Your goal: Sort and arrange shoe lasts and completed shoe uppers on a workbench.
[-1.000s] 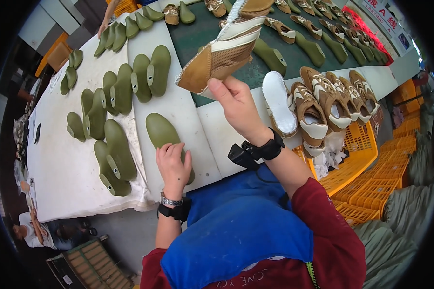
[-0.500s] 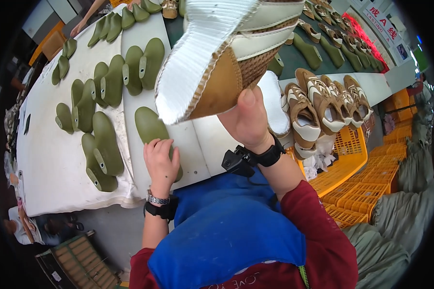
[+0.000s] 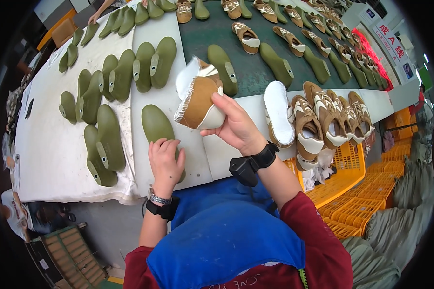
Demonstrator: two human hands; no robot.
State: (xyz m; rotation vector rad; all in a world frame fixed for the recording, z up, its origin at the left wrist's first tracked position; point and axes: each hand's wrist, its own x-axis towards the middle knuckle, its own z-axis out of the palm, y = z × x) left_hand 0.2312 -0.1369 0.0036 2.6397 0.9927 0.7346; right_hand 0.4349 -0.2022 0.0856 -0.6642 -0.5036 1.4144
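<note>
My right hand (image 3: pixel 238 127) grips a brown and white shoe upper (image 3: pixel 197 101) by its heel end, thumb on one side and fingers below. The upper is held tilted above the table, its frayed raw edge and white lining toward the left. My left hand (image 3: pixel 166 161) lies with fingers curled over a green shoe last (image 3: pixel 158 123) on the white table (image 3: pixel 190 154), covering its near part. To the right of my right hand rests a shoe upper with its white underside (image 3: pixel 278 113) facing up. Beside it stands a cluster of laced brown and white shoes (image 3: pixel 307 126).
Several green lasts (image 3: pixel 108 137) stand in pairs on the white cloth (image 3: pixel 46 168) at left. A dark green surface (image 3: pixel 202 36) beyond carries rows of shoes and lasts. Yellow crates (image 3: pixel 347 168) are at the right. Another person's hand (image 3: pixel 94 18) shows at the far left.
The upper in my right hand has come down and away from the camera, and turned from its white underside to its brown heel. My left hand stays on the last.
</note>
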